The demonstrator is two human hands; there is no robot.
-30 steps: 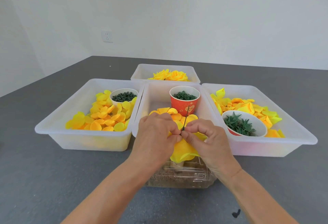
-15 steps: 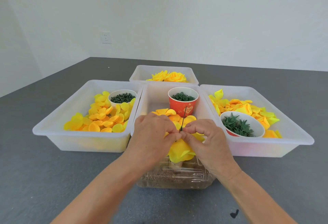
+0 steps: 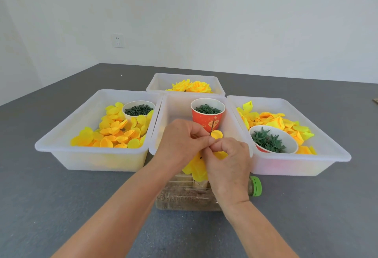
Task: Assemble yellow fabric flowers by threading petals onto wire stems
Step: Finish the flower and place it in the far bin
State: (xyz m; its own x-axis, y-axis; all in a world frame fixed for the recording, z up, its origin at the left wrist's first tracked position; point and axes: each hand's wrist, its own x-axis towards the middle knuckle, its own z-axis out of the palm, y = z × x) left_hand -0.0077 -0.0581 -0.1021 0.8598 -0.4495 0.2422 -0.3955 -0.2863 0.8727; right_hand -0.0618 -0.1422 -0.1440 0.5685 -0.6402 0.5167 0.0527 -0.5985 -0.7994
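My left hand (image 3: pixel 182 145) and my right hand (image 3: pixel 229 163) meet over the front of the middle bin (image 3: pixel 169 106). Their fingertips pinch around a thin dark wire stem (image 3: pixel 212 127) that sticks up between them. A yellow fabric flower (image 3: pixel 196 168) hangs below the fingers, partly hidden by both hands. A small round yellow petal (image 3: pixel 216 134) shows just behind my fingertips. A red paper cup (image 3: pixel 206 118) of green rings stands in the middle bin behind the hands.
The left bin (image 3: pixel 61 135) holds round yellow petals and a white cup of green pieces (image 3: pixel 139 110). The right bin (image 3: pixel 327 145) holds larger petals and a bowl of green star calyxes (image 3: pixel 268 141). Finished flowers (image 3: pixel 192 86) lie in the far bin. A clear bottle with a green cap (image 3: pixel 255 186) lies under my hands.
The view shifted slightly. My hands stayed together on the stem and flower, the fingers working a little higher along the wire.
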